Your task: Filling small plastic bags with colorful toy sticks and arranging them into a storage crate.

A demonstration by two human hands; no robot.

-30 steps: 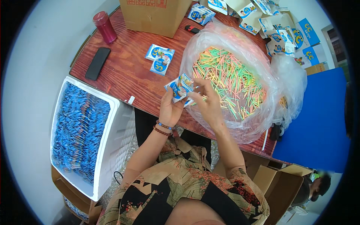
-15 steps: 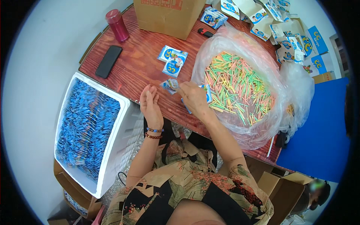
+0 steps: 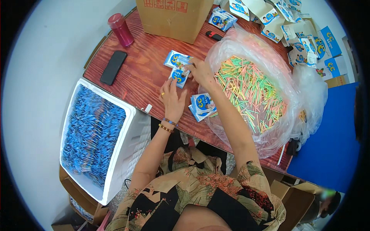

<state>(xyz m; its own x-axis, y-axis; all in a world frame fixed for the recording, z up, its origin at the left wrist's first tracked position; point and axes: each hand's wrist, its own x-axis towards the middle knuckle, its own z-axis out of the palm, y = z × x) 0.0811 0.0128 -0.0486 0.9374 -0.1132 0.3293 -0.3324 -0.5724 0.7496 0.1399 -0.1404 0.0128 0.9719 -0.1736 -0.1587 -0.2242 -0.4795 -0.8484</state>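
Observation:
Two small blue-and-white packets lie overlapped on the table: an upper packet and a lower packet set crosswise over it. My left hand reaches to the near end of the lower packet, its fingers stretched out and fingertips touching it. At the right side of these packets, my right hand has its fingers bent and closed on the lower packet's edge; the fingertips are partly hidden. Nearer to me, under my right forearm, sits a small stack of similar packets.
On the right is a clear plastic bag of pastel sticks. A white foam box full of blue packets stands left. A phone, pink bottle, carton, red-black cutter and printed boxes lie around.
Both hands have moved away from the table's near edge to the overlapped packets. The crinkled packet my right hand was handling no longer shows there. The near stack is now uncovered.

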